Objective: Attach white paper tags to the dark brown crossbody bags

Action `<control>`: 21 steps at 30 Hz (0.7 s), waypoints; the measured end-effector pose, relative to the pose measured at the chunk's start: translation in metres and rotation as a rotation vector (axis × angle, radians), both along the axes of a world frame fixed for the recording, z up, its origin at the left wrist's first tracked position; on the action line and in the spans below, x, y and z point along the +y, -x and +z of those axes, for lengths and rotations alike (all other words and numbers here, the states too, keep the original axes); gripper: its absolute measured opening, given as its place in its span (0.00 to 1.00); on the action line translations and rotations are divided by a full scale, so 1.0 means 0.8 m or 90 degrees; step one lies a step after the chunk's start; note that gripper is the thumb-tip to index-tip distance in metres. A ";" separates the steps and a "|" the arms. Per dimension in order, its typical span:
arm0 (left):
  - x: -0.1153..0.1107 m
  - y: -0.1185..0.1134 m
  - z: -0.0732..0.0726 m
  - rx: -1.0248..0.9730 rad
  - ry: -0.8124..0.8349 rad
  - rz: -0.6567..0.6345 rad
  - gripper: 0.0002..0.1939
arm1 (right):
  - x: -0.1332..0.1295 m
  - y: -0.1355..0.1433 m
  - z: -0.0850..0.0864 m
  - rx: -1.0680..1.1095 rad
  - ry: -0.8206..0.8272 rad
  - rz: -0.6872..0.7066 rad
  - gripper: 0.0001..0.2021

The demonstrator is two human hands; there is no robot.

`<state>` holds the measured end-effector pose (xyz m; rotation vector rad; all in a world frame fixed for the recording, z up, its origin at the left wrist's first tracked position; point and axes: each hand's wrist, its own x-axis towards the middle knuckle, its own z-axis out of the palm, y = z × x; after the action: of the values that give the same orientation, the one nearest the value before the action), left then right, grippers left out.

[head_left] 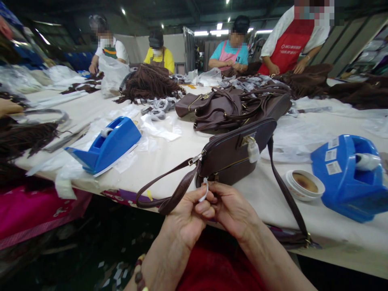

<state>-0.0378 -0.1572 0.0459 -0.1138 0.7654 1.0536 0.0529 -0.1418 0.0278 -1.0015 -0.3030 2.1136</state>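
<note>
A dark brown handbag (233, 151) stands at the near edge of the table, its strap looping to the left and another strap hanging down on the right. A clear wrap covers the tag or clasp on its front. Just below its left end, my left hand (189, 216) is closed, pinching a small white strip (205, 192) between thumb and finger. My right hand (232, 208) touches it from the right, fingers curled in at the same spot; what its fingertips hold is too small to make out.
Blue tape dispensers stand left (110, 143) and right (348, 178). Beside the right one sits a round white container (304, 185). More brown bags (236, 107) and fringed brown pieces (148, 83) lie farther back. Several people work across the table (163, 149).
</note>
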 end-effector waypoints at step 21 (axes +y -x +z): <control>-0.010 -0.011 -0.007 0.257 -0.122 0.132 0.09 | -0.038 -0.023 -0.008 -0.304 -0.278 -0.123 0.07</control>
<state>-0.0291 -0.1653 0.0406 0.1935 1.0257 1.3643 0.0711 -0.1723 0.0211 -1.1980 -0.8282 1.5222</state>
